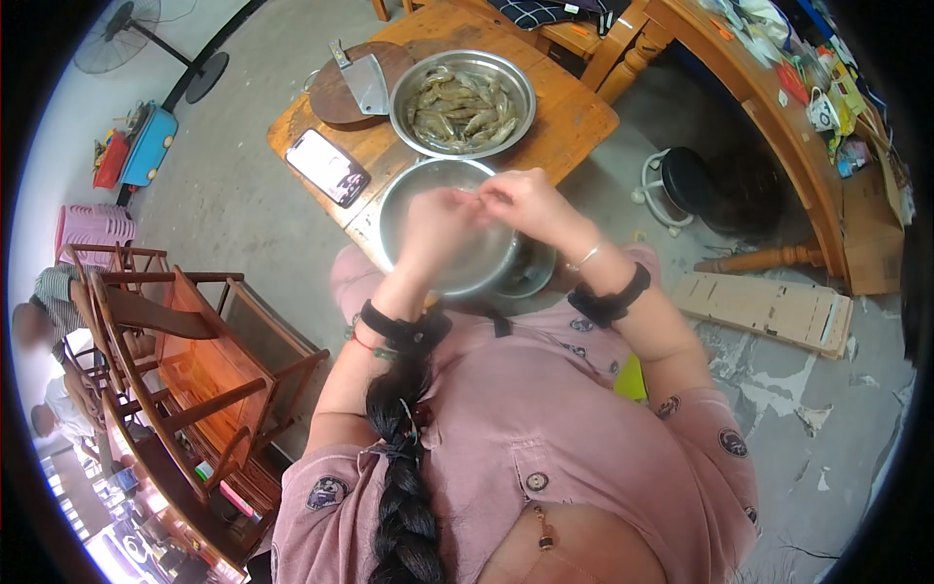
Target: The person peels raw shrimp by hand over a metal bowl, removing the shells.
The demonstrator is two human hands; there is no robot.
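Above a metal basin [394, 209] on my lap side of the table, my left hand [440, 222] and my right hand [530, 201] meet at the fingertips. Both are closed in a pinch. Motion smears the left hand, and whatever small thing lies between the fingers is too blurred to name. Just beyond, a steel bowl [530, 92] holds many raw shrimp [462, 107] in a little liquid. Partly under the near basin, to the right, another metal bowl [530, 273] shows.
On the wooden table [574, 122] lie a phone [327, 167] with a lit screen and a round chopping board [341, 97] with a cleaver [365, 83] on it. A black stool [686, 180] stands right. Wooden chairs [209, 341] are left, with two people [63, 302] beyond.
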